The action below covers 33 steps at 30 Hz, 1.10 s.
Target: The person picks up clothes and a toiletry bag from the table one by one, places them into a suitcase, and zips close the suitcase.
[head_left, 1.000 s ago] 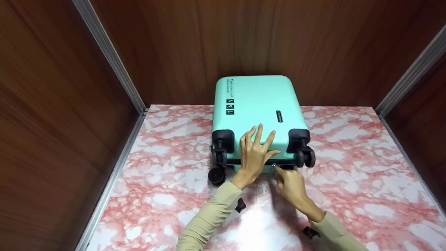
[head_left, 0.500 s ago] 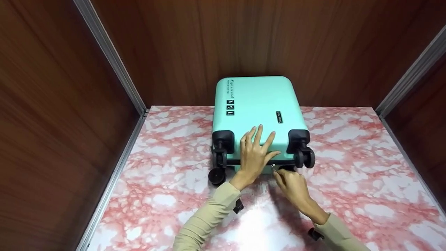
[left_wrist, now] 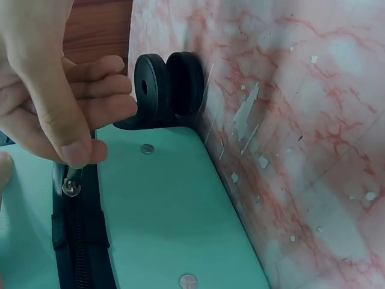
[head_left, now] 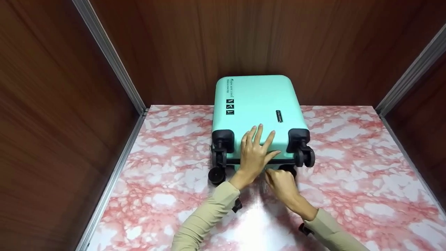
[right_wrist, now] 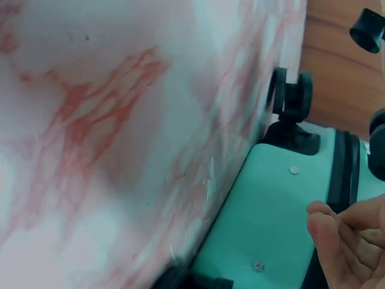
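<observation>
A mint-green hard-shell suitcase (head_left: 256, 94) lies flat, its wheeled end facing me. My left hand (head_left: 253, 153) rests on the near edge of the shell, fingers spread and straight. Just to its right, my right hand (head_left: 284, 184) is low at the zipper seam with fingers curled. The left wrist view shows its thumb and forefinger pinching the metal zipper pull (left_wrist: 71, 188) on the black zipper (left_wrist: 78, 253). In the right wrist view the same fingertips meet over the black zipper band (right_wrist: 341, 174), and the pull is hidden.
Black caster wheels (head_left: 305, 156) stick out at the suitcase's near corners, beside both hands. Dark wood panels (head_left: 174, 48) stand behind and at the sides, with metal strips (head_left: 108, 52) along their corners. The surface (head_left: 167, 198) is pink-and-white marbled.
My right hand has slid left along the zipper with the pull, ending close to my left wrist. My left hand and the suitcase have stayed in place.
</observation>
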Each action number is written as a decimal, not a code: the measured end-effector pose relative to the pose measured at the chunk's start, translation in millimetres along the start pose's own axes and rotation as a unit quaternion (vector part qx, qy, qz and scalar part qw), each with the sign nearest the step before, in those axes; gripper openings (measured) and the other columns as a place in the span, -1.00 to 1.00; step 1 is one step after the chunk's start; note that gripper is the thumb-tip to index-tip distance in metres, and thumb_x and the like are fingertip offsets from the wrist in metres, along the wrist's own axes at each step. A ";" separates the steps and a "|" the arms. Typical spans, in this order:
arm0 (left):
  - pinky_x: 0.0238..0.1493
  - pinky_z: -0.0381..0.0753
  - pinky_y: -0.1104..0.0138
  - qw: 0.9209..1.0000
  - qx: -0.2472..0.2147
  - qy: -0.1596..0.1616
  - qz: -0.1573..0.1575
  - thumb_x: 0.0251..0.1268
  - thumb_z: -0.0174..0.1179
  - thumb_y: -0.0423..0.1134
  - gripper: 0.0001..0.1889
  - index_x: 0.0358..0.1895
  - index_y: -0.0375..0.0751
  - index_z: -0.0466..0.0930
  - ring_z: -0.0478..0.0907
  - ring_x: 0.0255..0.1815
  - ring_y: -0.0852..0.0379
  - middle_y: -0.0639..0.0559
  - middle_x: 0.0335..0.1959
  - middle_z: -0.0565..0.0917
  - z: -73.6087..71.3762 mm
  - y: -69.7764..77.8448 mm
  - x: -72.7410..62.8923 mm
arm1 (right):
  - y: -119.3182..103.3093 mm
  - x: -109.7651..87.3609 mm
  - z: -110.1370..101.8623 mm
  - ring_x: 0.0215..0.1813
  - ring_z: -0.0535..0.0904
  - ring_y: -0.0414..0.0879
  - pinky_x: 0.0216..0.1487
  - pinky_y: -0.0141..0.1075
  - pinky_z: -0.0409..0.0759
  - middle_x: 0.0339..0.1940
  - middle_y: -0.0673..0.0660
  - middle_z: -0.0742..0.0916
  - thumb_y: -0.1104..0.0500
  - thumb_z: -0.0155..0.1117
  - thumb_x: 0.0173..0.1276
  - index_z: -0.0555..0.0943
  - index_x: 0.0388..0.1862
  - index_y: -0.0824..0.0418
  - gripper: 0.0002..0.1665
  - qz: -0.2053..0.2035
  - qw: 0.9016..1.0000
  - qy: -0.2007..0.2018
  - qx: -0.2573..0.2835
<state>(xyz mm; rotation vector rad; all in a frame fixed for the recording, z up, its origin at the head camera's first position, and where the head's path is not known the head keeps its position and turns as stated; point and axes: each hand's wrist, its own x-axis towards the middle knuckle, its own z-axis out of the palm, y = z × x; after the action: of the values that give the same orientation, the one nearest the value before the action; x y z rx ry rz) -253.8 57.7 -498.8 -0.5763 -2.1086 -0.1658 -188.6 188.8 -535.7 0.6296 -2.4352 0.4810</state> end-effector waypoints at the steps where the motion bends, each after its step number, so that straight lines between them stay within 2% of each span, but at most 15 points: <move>1: 0.38 0.23 0.06 1.000 -0.003 -0.002 0.002 0.26 0.09 0.38 -0.32 0.35 0.11 0.49 0.33 0.37 -0.15 -0.20 0.35 0.44 0.0 -0.4 0.0 | 0.4 0.1 -0.1 -0.72 0.49 0.06 -0.70 0.00 0.46 -0.82 0.06 0.47 0.40 0.35 0.13 0.33 -0.70 0.14 -0.59 0.003 1.000 0.004 0.000; 5: 0.41 0.18 0.06 1.000 -0.019 -0.009 0.004 0.28 0.12 0.35 -0.32 0.37 0.07 0.47 0.30 0.40 -0.15 -0.20 0.36 0.42 -0.9 -2.5 -0.6 | 3.0 -1.7 -0.5 -0.71 0.49 0.04 -0.69 0.00 0.47 -0.78 0.05 0.51 0.38 0.36 0.15 0.37 -0.68 0.13 -0.61 0.010 1.000 0.014 0.006; 14: 0.43 0.15 0.10 0.999 -0.051 -0.012 0.012 0.32 0.18 0.25 -0.39 0.33 0.03 0.50 0.30 0.40 -0.08 -0.16 0.36 0.44 -4.3 -5.9 -3.3 | 3.4 -3.0 -2.1 -0.67 0.51 0.02 -0.67 -0.03 0.47 -0.72 0.04 0.55 0.36 0.33 0.18 0.45 -0.63 0.13 -0.70 0.021 1.000 0.005 0.018; 22: 0.41 0.19 0.09 0.999 -0.045 -0.001 0.018 0.32 0.19 0.22 -0.40 0.34 0.03 0.49 0.31 0.40 -0.09 -0.16 0.36 0.44 -3.6 -6.9 -5.3 | 3.6 -4.1 -1.4 -0.69 0.47 -0.01 -0.68 -0.02 0.45 -0.73 0.01 0.52 0.35 0.29 0.16 0.39 -0.65 0.11 -0.67 0.018 1.000 0.011 0.016; 33: 0.41 0.18 0.07 0.999 -0.033 -0.007 0.023 0.36 0.13 0.24 -0.40 0.36 0.04 0.46 0.29 0.40 -0.09 -0.16 0.37 0.42 -2.5 -6.0 -5.7 | 4.5 -4.9 -1.4 -0.70 0.46 0.00 -0.69 -0.03 0.44 -0.74 0.00 0.50 0.35 0.30 0.14 0.38 -0.66 0.11 -0.67 0.014 1.000 0.017 0.016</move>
<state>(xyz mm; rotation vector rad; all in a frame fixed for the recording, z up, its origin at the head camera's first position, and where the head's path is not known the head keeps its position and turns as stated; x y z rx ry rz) -251.9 49.6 -501.3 -0.6662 -2.1076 -0.2071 -186.8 194.7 -538.5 0.5962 -2.4117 0.5402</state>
